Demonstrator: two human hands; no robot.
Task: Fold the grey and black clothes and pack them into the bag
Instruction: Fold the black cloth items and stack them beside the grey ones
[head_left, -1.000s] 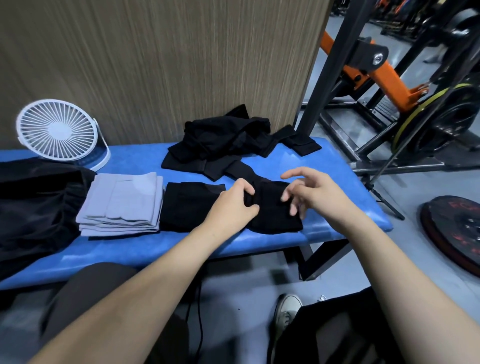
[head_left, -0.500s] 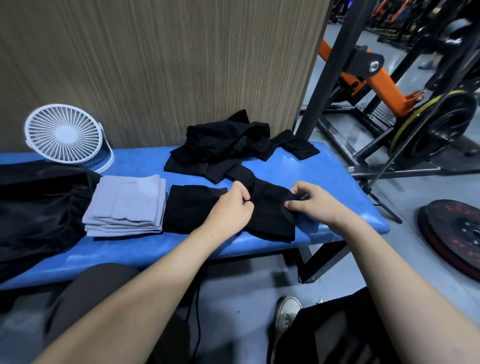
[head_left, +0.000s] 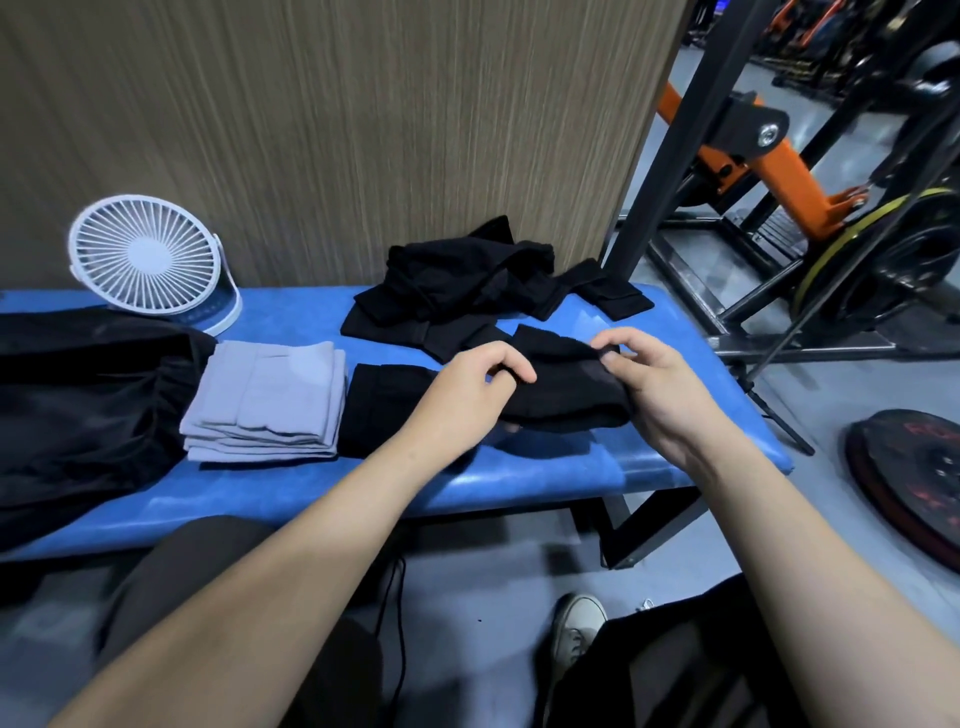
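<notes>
- Left hand (head_left: 470, 395): fingers curled, pinching the near-left edge of a small black garment (head_left: 566, 389) on the blue bench (head_left: 545, 478).
- Right hand (head_left: 660, 389): thumb and fingertips pinching the garment's far-right edge, opposite the left.
- Between the two hands: the black garment, bunched and partly raised off the bench, not yet squared.
- Just left of the left hand: a folded black piece (head_left: 379, 410) lying flat; further left, touching it, a folded grey stack (head_left: 270, 400).
- Beyond both hands, against the wall: an unfolded black heap (head_left: 467, 286), likely next in line.
- Far left of the hands: dark fabric (head_left: 78, 400), probably the bag, though hard to tell; white fan (head_left: 148, 260) behind it.
- Handling, judged: light, limp knit, no stiffness, sagging wherever unsupported; best taken at opposite corners or along a hem, pulled taut, then laid flat before creasing.
- Risk, judged: black on black hiding the edges; layers slipping out of line under a loose pinch.
</notes>
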